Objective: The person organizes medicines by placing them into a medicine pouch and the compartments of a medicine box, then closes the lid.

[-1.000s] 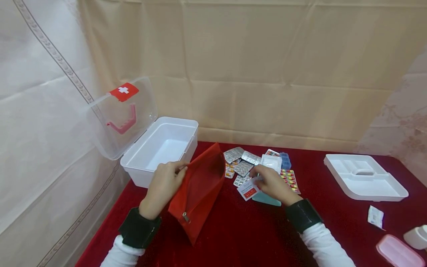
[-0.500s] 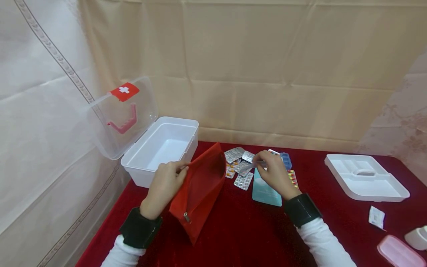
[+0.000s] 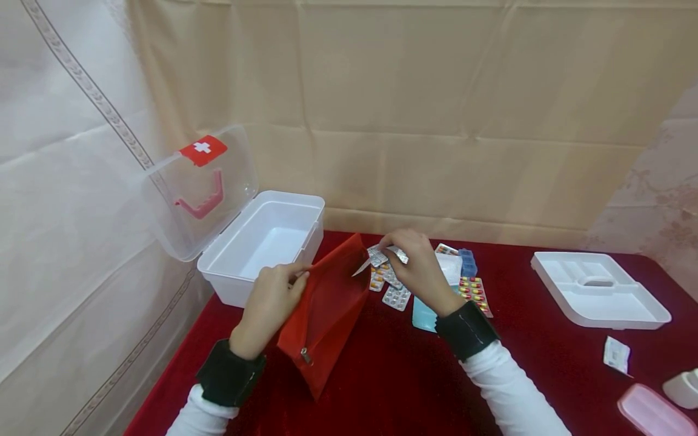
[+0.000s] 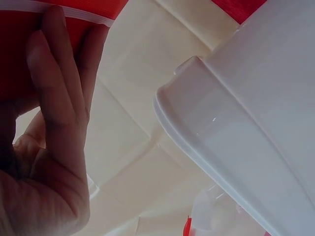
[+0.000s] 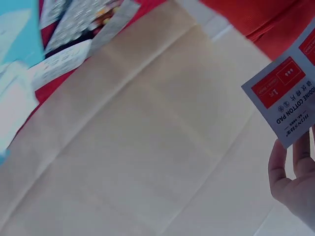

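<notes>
My left hand pinches the upper edge of a red zip pouch, whose mouth gapes toward the right. In the left wrist view, the fingers lie along the pouch's white zip tape. Just right of the pouch mouth, my right hand pinches a flat sachet by one edge. The right wrist view shows the sachet's printing, "iodine cotton pad". Beneath and behind that hand lie several blister packs of pills, partly hidden, and a light-blue packet.
A white first-aid box stands behind the pouch, its clear lid raised. Right of the pile are a blue pill case and a capsule blister. Further right: a white tray, a small packet, a pink case and a white bottle.
My right hand has lifted the iodine cotton pad sachet off the pile and carried it left to the pouch mouth. The left hand and pouch stay nearly still.
</notes>
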`<state>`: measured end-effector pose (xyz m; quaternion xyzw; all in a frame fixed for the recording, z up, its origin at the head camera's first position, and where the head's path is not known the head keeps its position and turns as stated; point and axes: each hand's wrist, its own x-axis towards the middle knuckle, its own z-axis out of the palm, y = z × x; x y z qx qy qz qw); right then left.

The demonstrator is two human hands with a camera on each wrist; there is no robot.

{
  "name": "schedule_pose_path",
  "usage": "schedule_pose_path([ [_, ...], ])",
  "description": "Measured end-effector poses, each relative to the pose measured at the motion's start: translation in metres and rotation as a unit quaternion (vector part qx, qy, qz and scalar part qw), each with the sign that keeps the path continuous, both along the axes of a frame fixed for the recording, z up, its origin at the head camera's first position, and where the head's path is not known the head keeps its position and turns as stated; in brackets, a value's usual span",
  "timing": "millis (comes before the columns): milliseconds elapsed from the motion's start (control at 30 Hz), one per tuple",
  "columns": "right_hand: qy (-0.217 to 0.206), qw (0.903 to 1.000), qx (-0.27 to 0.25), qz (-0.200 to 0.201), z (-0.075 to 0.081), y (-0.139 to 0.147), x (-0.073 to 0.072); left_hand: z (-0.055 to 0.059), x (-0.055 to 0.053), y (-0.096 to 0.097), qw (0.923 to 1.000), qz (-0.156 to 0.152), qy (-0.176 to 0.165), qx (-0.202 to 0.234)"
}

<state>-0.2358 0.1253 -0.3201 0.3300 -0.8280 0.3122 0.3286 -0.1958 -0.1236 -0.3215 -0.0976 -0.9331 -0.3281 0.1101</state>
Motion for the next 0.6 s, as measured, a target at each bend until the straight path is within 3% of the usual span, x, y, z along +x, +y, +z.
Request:
schedule_pose_path([
  [333,0.005,0.9941,0.060,0.090,-0.012,-0.033,0.000,0.001,0.000,0.002,1.0000,0.002,0.004,0.000],
  [600,-0.052,0.9778,0.182,0.090,-0.022,-0.039,-0.002,0.000,0.001,0.002,0.9998,-0.001,-0.015,0.011],
])
